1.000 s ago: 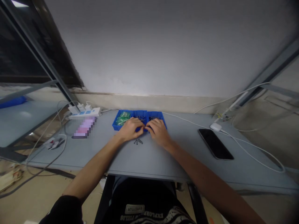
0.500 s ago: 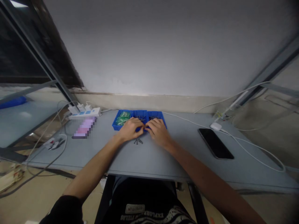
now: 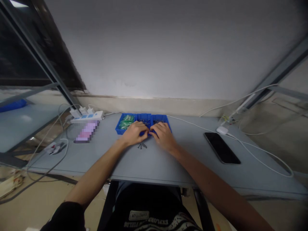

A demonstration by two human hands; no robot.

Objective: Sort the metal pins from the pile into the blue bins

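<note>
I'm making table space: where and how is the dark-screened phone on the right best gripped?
I'd grip the phone by its long edges, near mid-length: it lies flat, long and thin. Come from above and the near left, since a small white block sits by its far right corner.

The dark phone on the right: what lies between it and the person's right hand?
Seen in the head view, the straight stretch between the right hand and the dark phone is just bare tabletop.
</note>
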